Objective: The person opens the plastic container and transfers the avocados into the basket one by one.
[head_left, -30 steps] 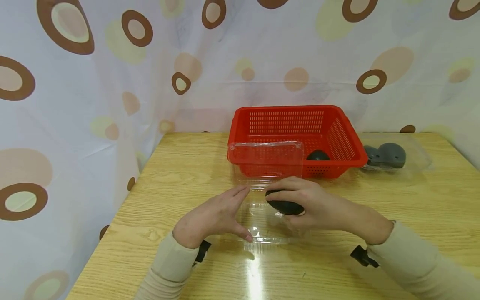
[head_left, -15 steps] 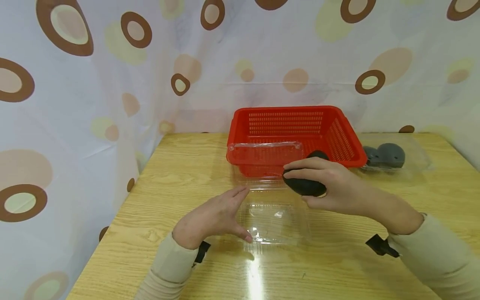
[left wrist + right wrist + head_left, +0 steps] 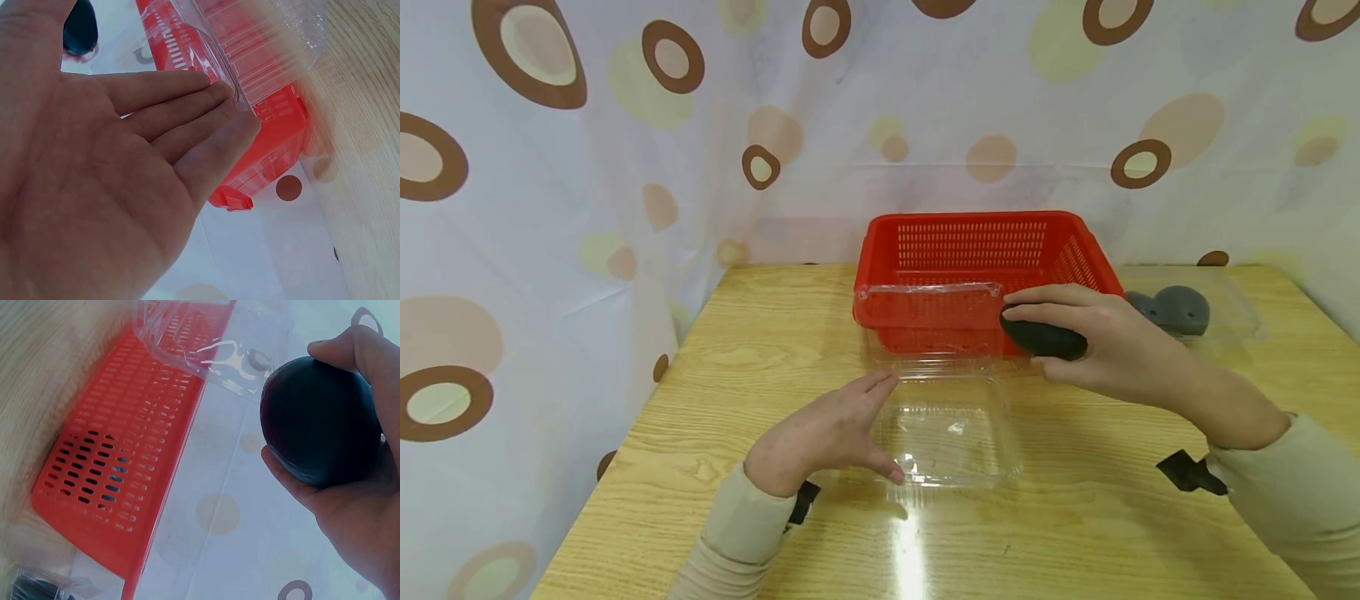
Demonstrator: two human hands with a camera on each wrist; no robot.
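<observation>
At nine o'clock of the scene, left hand (image 3: 829, 435) flat-fingered and relaxed, edge down on the wooden table (image 3: 752, 333), fingertips (image 3: 240, 109) against the left wall of the clear plastic clamshell box (image 3: 951, 442); gripping nothing. Box open and empty at the centre, lid (image 3: 931, 304) upright at its twelve o'clock, leaning on the front wall of the red basket (image 3: 992, 250). Further right, right hand (image 3: 1090, 337) curled round a dark oval avocado (image 3: 1043, 339), thumb below, fingers over the top. Fruit aloft at the basket's near right corner, at about one o'clock from the box, long axis roughly level and running left to right. Basket lying at twelve o'clock from the held fruit, just beyond it; right hand plainly the nearer one. At three o'clock of the basket, two more dark fruits in a second clear box (image 3: 1180, 312).
</observation>
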